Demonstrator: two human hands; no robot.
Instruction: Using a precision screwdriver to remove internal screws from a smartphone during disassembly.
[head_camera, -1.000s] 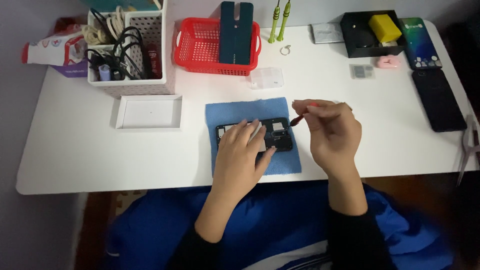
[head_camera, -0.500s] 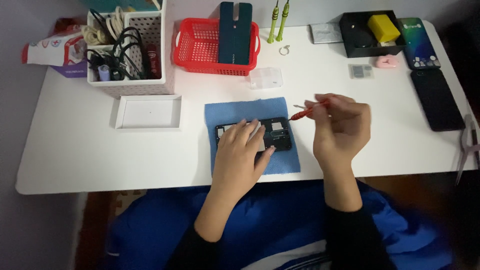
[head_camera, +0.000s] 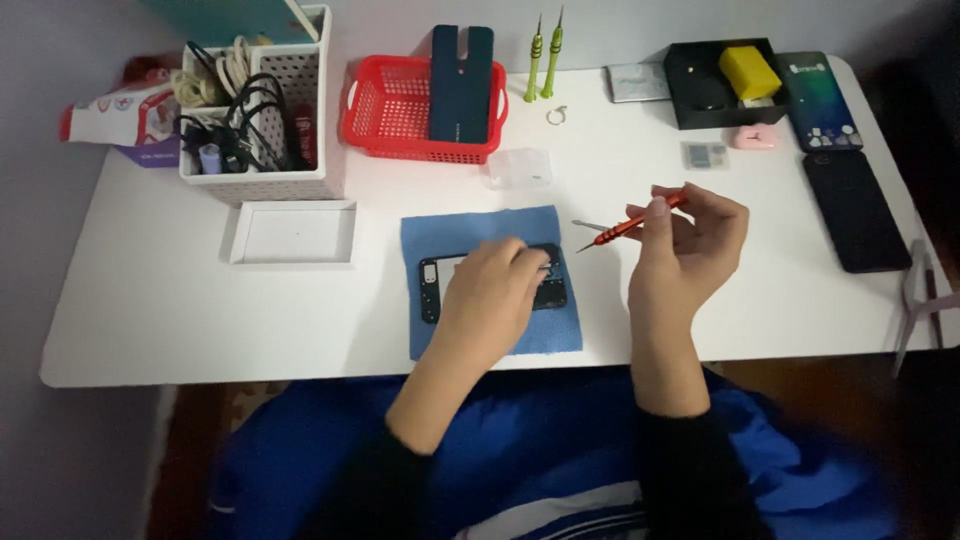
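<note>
The left hand (head_camera: 495, 290) presses flat on the opened phone (head_camera: 492, 285) so it stays put on the blue cloth (head_camera: 490, 330). The right hand (head_camera: 690, 250) pinches a red screwdriver (head_camera: 630, 224), lifted off the tabletop (head_camera: 200, 310).

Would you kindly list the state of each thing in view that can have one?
Opened phone: back off, flat on the blue cloth.
Left hand: resting on the phone.
Right hand: holding the red screwdriver, tip lifted off the phone.
Red basket: upright, dark panel leaning in it.
White tray: flat.
Black phone: screen dark.
</note>
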